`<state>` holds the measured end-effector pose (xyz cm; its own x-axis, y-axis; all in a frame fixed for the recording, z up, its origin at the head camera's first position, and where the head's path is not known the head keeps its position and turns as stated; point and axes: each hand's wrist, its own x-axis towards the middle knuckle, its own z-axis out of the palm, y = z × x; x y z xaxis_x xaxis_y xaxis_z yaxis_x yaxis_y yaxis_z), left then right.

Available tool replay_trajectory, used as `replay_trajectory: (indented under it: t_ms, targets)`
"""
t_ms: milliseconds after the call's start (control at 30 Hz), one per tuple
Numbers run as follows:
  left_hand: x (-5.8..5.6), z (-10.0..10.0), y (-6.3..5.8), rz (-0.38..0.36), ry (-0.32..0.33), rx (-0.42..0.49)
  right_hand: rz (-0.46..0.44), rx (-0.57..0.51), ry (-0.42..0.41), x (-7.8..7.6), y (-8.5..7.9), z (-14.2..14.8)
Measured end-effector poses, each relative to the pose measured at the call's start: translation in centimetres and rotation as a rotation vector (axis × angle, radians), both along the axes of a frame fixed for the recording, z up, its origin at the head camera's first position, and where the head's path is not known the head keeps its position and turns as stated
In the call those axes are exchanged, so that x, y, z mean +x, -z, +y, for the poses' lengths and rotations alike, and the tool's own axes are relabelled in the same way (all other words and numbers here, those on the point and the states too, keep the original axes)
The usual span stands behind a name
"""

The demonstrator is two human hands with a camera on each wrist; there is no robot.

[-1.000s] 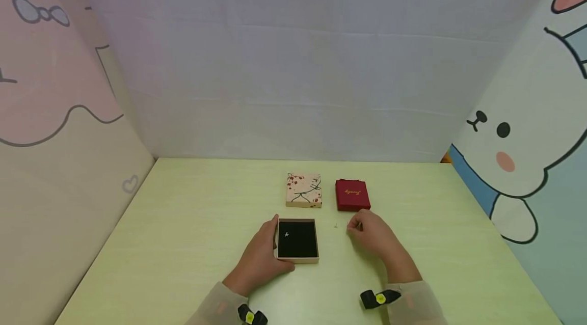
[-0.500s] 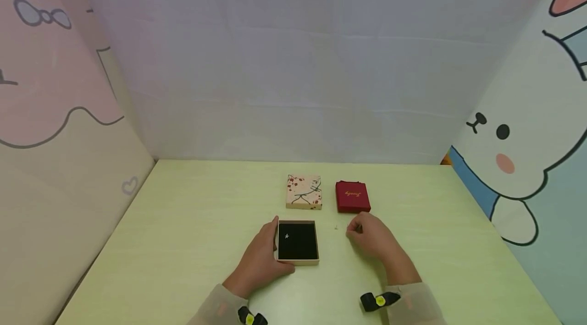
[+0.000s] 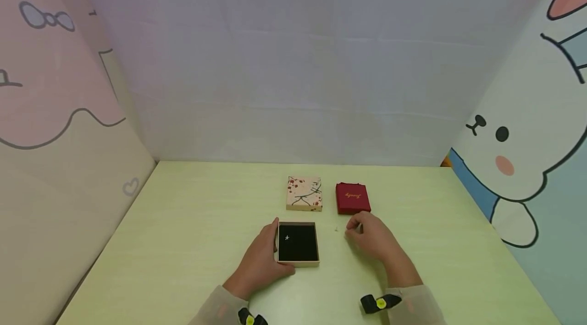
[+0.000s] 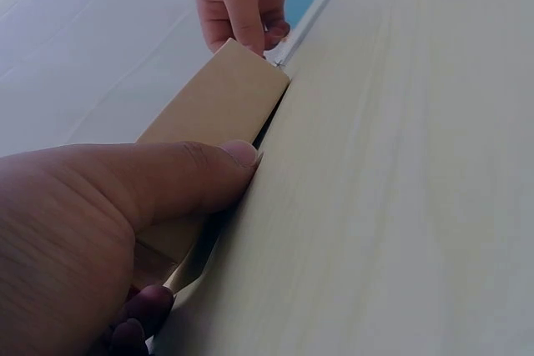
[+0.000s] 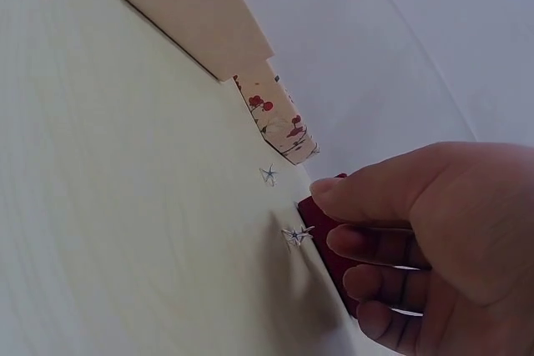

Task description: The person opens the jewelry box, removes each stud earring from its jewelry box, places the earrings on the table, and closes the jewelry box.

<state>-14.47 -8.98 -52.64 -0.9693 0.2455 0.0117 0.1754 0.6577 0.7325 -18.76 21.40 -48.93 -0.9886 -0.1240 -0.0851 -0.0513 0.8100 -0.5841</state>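
Observation:
My left hand (image 3: 258, 260) grips a shallow, lidless jewelry box (image 3: 316, 248) with a black pad, its fingers along the left side and its thumb at the near wall. A small star-shaped stud (image 3: 287, 237) sits on the pad. In the right wrist view, one silvery star stud (image 5: 269, 174) lies on the table and another star stud (image 5: 294, 236) shows just off my right fingertips. My right hand (image 3: 370, 236) hovers low over the table with bent fingers, thumb and index tip apart in the right wrist view.
Behind the jewelry box lies a cream flower-patterned lid (image 3: 303, 193). A dark red box (image 3: 352, 198) with gold lettering stands just beyond my right hand. A pale wall (image 3: 293, 85) and printed side panels (image 3: 527, 162) border the table (image 3: 192, 213).
My right hand shifts very slightly left. My left hand keeps its grip on the jewelry box. The whole head view sinks a little in the frame.

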Motion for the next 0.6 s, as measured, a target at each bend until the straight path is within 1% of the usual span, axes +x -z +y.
replay_trajectory:
  t_ms: [167,300,600]
  targets:
    - [0.0,0.0,0.1,0.007,-0.002,0.009,0.012,-0.012,-0.002,0.0,0.1,-0.2]
    - [0.0,0.0,0.3,0.017,-0.004,0.010,0.045,-0.027,-0.020,0.1,0.2,-0.7]
    - [0.0,0.0,0.3,0.019,-0.003,0.024,0.109,-0.061,-0.058,0.7,0.0,-3.0]
